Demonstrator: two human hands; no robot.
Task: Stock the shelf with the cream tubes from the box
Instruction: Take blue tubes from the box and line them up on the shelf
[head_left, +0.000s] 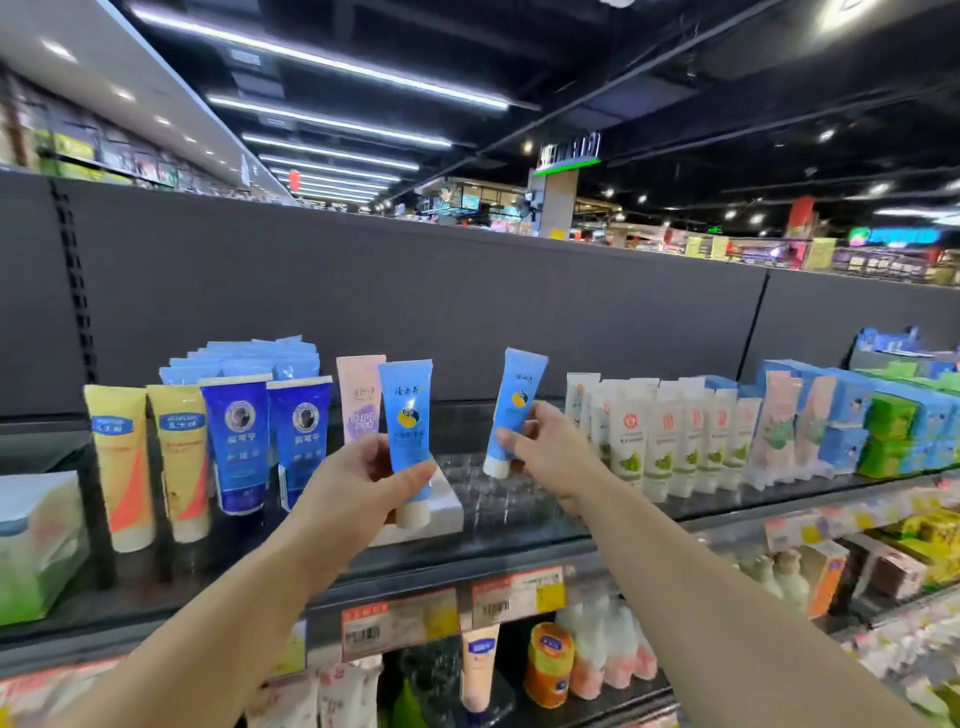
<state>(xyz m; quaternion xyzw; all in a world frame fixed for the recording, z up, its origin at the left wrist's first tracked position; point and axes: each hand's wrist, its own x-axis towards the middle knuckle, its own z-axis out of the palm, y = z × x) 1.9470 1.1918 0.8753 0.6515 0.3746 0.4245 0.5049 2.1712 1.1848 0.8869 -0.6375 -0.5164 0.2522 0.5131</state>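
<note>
Light-blue cream tube (407, 415) being gripped upright, cap down, by left hand (358, 483). Second blue tube (514, 410) being pinched by right hand (545, 447), tilted, cap low. Empty clear-divider gap (483, 483) lying directly between; right tube nearer shelf (208, 587).

The left hand (358, 483) covers the lower middle of its light blue tube (407, 410); the right hand (545, 447) hides one side of the other blue tube (517, 400). Print on both tubes is too small to read. At the lower edge of the frame, the price tags (400, 623) are blurred. At the left edge, a pale box (36, 540) is cut off. The distant store signs (571, 150), upper centre, are illegible.
</note>
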